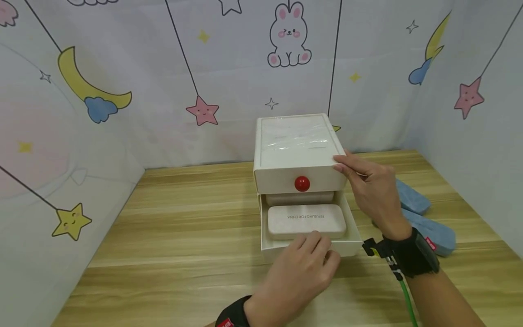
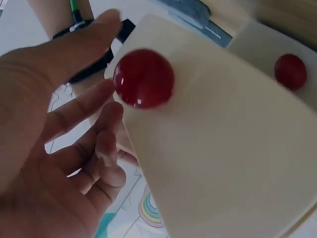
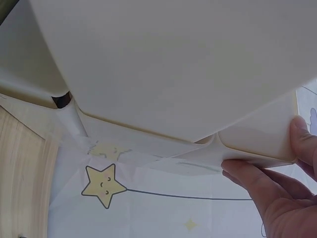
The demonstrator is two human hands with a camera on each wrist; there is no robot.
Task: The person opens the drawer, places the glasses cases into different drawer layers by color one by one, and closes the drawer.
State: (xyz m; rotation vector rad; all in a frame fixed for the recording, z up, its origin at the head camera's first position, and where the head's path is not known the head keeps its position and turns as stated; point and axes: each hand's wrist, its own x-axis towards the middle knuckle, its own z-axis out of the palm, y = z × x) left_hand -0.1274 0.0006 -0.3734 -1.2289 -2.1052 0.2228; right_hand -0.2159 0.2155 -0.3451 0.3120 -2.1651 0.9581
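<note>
Two hands work at one white cabinet. The right hand pinches its upper right edge, arm stretched forward; the left hand, fingers loosely bent, grasps nothing before the pulled-out lower drawer. There are two red knobs, two pale cases inside, two blue cases rightward.

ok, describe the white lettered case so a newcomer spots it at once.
On the wood-grain table, find the white box with round red knobs, its lower drawer pulled out. The white rounded-rectangular case lies in that drawer, nearest its front wall. It shows dark lettering, unlike the pale piece behind, and is white, unlike the blue oblong cases right of the box.
</note>
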